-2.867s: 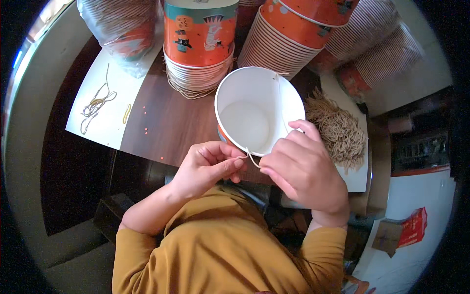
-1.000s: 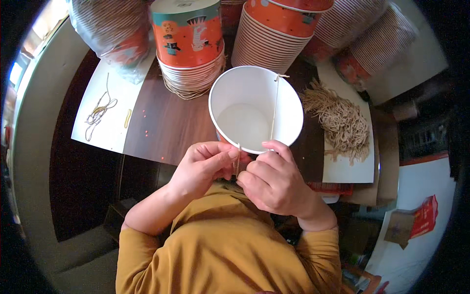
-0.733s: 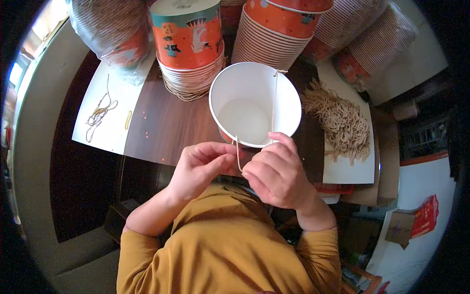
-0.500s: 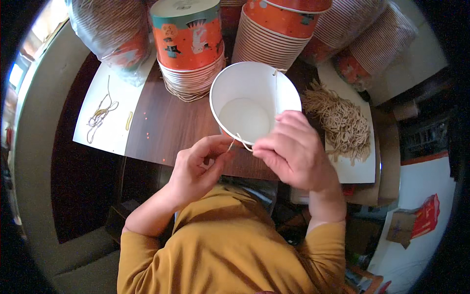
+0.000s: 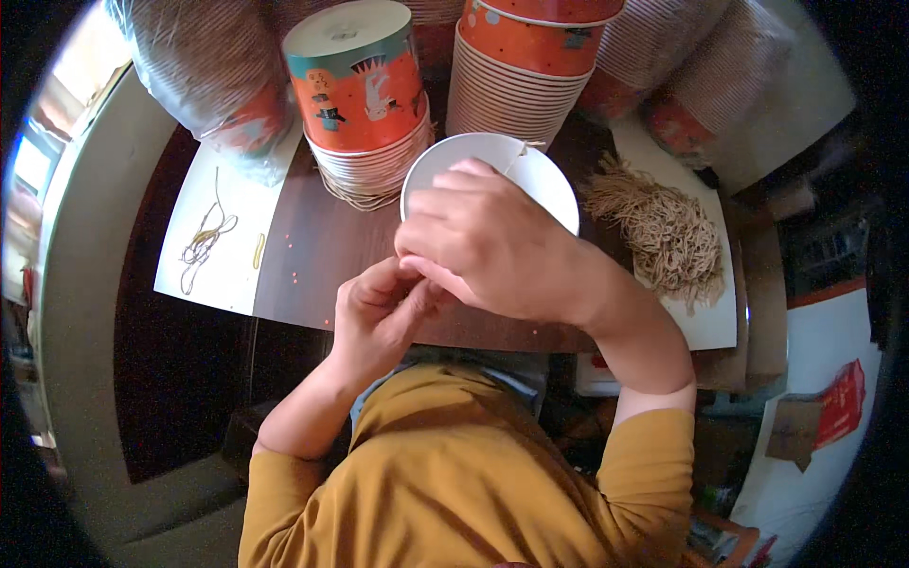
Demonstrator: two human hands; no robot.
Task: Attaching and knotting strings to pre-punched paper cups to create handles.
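A white-lined paper bucket (image 5: 554, 194) stands on the table in front of me, its mouth tipped toward me. A thin beige cord (image 5: 528, 147) is fastened at its far rim. At the near left rim my left hand (image 5: 374, 308) has thumb and fingers pinched together. Across the bucket's mouth reaches my right hand (image 5: 492, 237), its fingers curled against the left fingertips. Both hands were on the cord's near end half a second ago; the right hand now covers that end and the near rim.
Behind the bucket rise an orange-and-green bucket stack (image 5: 365, 95) and a taller stack (image 5: 516, 85). Plastic-wrapped stacks (image 5: 204, 71) stand far left, others far right. A heap of beige cords (image 5: 663, 232) lies right, a loose tangled cord (image 5: 204, 248) left on white board.
My right hand has swung left across the bucket's mouth to my left hand, hiding the near cord end. My left hand has stayed near the rim. The view has shifted slightly.
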